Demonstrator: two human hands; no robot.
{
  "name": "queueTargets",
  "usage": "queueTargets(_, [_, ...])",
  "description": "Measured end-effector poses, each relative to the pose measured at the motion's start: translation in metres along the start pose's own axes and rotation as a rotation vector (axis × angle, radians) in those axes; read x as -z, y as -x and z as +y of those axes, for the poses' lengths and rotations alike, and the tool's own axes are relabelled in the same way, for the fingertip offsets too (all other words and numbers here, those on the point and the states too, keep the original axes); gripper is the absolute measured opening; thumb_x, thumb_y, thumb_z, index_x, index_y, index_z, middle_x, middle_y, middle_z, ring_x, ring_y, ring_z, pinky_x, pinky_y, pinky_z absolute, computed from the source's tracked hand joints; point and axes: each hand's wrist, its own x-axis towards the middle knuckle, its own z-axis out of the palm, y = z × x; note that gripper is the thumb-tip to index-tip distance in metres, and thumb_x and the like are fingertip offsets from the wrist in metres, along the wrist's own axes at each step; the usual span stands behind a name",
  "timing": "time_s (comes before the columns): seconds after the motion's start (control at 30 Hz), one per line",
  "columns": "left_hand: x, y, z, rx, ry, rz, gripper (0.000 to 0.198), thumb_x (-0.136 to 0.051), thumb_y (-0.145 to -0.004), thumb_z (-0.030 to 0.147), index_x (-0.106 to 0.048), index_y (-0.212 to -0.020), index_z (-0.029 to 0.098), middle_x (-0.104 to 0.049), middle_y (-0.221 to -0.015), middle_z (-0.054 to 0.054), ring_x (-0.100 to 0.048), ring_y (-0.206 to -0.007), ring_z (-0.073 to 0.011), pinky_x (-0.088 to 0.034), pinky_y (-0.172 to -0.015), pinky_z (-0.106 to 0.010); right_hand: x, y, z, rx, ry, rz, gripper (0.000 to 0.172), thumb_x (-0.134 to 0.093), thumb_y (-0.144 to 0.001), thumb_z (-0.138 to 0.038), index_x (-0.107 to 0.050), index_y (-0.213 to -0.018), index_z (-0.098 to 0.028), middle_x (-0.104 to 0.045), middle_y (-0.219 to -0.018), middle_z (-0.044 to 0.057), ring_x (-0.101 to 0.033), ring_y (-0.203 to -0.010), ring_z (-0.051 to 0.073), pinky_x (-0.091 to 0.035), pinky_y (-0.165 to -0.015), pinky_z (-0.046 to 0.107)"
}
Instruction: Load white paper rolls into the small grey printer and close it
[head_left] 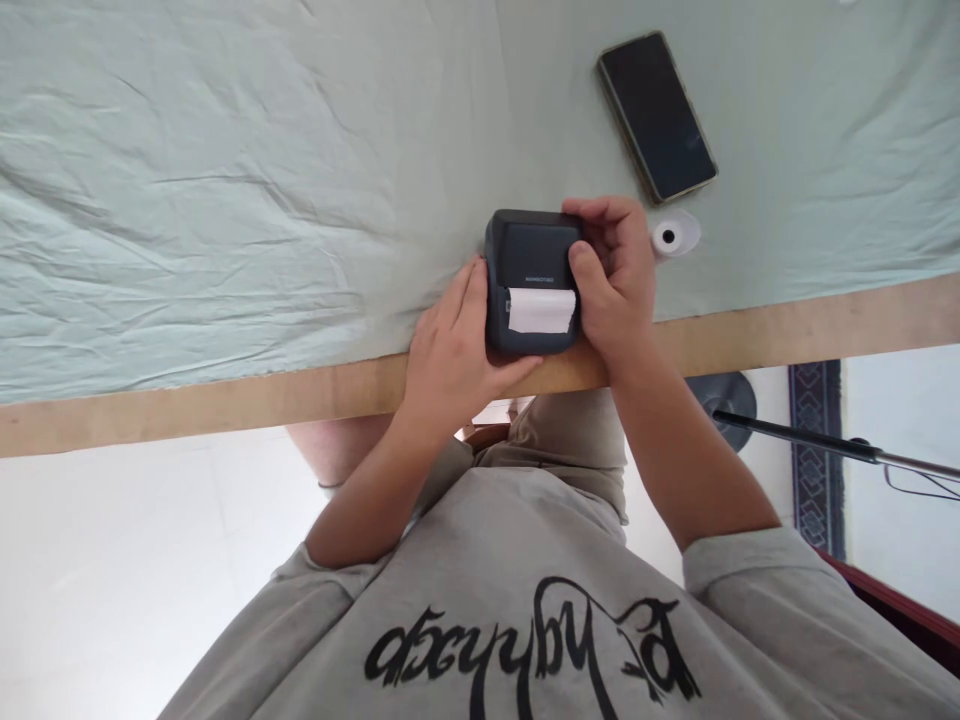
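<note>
A small black receipt printer (534, 255) is between my two hands at the table's front edge. White paper (541, 311) sticks out of the slot on its front half. My left hand (459, 330) closes on the printer's left side, its thumb along the near edge. On the other side, my right hand (616, 275) grips the printer, with its thumb on the right edge of the top and its fingers at the far right corner. Just right of that hand, a small white paper roll (670, 236) rests on the cloth with its loose end out.
A dark smartphone (658, 115) in a case lies farther back to the right. Pale green wrinkled cloth (225, 180) covers the table, leaving a bare wooden edge (330, 395) in front. Below right stands a black pole (795, 435) on a round base.
</note>
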Motion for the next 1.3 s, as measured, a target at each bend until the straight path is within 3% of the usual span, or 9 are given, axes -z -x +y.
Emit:
queueTargets(0.17, [0.000, -0.002, 0.002, -0.003, -0.052, 0.004, 0.111, -0.091, -0.081, 0.057, -0.033, -0.164, 0.013, -0.048, -0.168, -0.024, -0.049, -0.156, -0.0416, -0.046, -0.126, -0.053, 0.000, 0.001, -0.008, -0.059, 0.059, 0.027, 0.044, -0.046, -0.106, -0.067, -0.054, -0.132, -0.033, -0.070, -0.135, 0.006, -0.069, -0.132, 0.026, -0.052, -0.122, 0.053])
queueTargets(0.5, [0.001, -0.006, 0.001, 0.055, -0.002, 0.029, 0.107, -0.095, -0.075, 0.062, -0.044, -0.160, 0.021, -0.057, -0.162, -0.017, -0.054, -0.152, -0.0417, -0.043, -0.130, -0.056, 0.002, -0.001, -0.026, -0.118, 0.055, -0.005, 0.032, -0.043, -0.107, -0.059, -0.052, -0.126, -0.035, -0.071, -0.128, 0.005, -0.069, -0.126, 0.026, -0.053, -0.114, 0.050])
queueTargets(0.83, [0.003, -0.007, 0.001, 0.054, 0.043, 0.078, 0.107, -0.100, -0.065, 0.065, -0.055, -0.155, 0.028, -0.055, -0.163, -0.013, -0.050, -0.154, -0.0434, -0.043, -0.130, -0.058, 0.000, -0.001, -0.017, -0.151, 0.078, -0.018, 0.049, -0.048, -0.100, -0.072, -0.051, -0.129, -0.033, -0.069, -0.132, 0.008, -0.068, -0.127, 0.029, -0.052, -0.118, 0.054])
queueTargets(1.07, [0.004, -0.005, 0.006, 0.064, 0.037, 0.037, 0.111, -0.090, -0.074, 0.072, -0.044, -0.162, 0.023, -0.047, -0.170, -0.017, -0.044, -0.158, -0.0447, -0.039, -0.131, -0.061, -0.001, 0.000, -0.022, -0.162, 0.072, -0.012, 0.045, -0.052, -0.102, -0.063, -0.047, -0.135, -0.033, -0.069, -0.138, 0.009, -0.065, -0.136, 0.028, -0.048, -0.124, 0.056])
queueTargets(1.23, [0.004, -0.004, 0.006, 0.096, 0.026, 0.035, 0.092, -0.051, -0.098, 0.082, -0.045, -0.161, 0.015, -0.047, -0.171, -0.017, -0.045, -0.159, -0.0406, -0.042, -0.130, -0.058, 0.012, 0.005, -0.032, -0.111, 0.040, -0.163, 0.056, -0.070, -0.094, -0.054, -0.048, -0.141, -0.035, -0.065, -0.141, 0.008, -0.067, -0.131, 0.029, -0.057, -0.116, 0.055])
queueTargets(1.3, [0.004, -0.004, 0.007, 0.100, 0.020, 0.051, 0.087, -0.046, -0.101, 0.080, -0.047, -0.160, 0.016, -0.050, -0.169, -0.016, -0.049, -0.157, -0.0396, -0.043, -0.129, -0.057, 0.020, 0.004, -0.037, -0.113, 0.062, -0.200, 0.061, -0.076, -0.089, -0.049, -0.050, -0.142, -0.036, -0.063, -0.145, 0.007, -0.066, -0.131, 0.029, -0.059, -0.113, 0.054])
